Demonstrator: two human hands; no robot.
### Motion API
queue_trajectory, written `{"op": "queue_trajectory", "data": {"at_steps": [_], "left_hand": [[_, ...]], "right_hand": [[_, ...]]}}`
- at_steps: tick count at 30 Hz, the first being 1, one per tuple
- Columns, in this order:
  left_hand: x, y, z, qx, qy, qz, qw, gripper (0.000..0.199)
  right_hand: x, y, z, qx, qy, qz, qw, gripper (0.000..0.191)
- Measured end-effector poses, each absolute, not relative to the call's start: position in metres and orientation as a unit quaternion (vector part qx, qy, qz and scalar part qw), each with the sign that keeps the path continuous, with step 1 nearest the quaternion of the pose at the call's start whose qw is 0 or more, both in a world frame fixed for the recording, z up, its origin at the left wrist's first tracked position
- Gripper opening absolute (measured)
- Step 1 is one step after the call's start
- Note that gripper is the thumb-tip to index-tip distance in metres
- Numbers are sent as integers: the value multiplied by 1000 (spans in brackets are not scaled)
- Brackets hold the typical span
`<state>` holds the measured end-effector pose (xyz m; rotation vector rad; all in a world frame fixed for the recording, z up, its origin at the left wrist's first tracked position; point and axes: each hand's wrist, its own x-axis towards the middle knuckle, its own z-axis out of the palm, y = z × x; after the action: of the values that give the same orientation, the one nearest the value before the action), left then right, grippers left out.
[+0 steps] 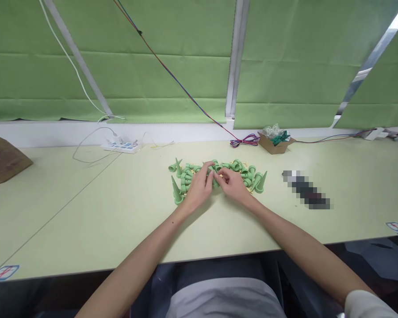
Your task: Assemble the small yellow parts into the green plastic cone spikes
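My left hand (201, 183) is closed, its fingers pinching a green plastic spike (215, 183) that is mostly hidden behind them. My right hand (235, 183) meets it from the other side, thumb and fingers pressed together around a small yellow piece (220, 176), of which only a speck shows. Around both hands lies a pile of green plastic spikes, cone-shaped with wide collars. One spike (177, 192) stands upright left of my left hand, and another spike (261, 183) stands tilted at the right end. Small yellow pieces (246, 166) lie scattered among them.
A small cardboard box (276, 146) with clear plastic and green material sits at the back, beside a coiled red-and-blue cable (248, 141). A white power strip (124, 147) lies back left. A brown paper bag (5, 159) is far left; a blurred dark object (307, 191) lies right.
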<state>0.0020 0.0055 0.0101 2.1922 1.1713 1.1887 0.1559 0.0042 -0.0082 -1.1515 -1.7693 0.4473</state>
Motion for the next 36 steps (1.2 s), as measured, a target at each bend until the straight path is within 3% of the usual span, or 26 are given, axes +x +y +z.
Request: {"op": "queue_trajectory", "data": {"at_steps": [9,18,25,36], "left_hand": [[-2,5,1,815,396,419,67,30],[-19,-30,52,854,350,384,23,18],[-85,-4,84,750,515,414,-13,15],[-113,66,60,714,652,255,30,18]], "right_hand": [[151,8,-13,-472,-699,235,483,26],[152,4,-8,-469,-698,209,499,41],[150,1,-13,-454,-723,220,473,46],[149,0,-11,-449,-742,205,454,49]]}}
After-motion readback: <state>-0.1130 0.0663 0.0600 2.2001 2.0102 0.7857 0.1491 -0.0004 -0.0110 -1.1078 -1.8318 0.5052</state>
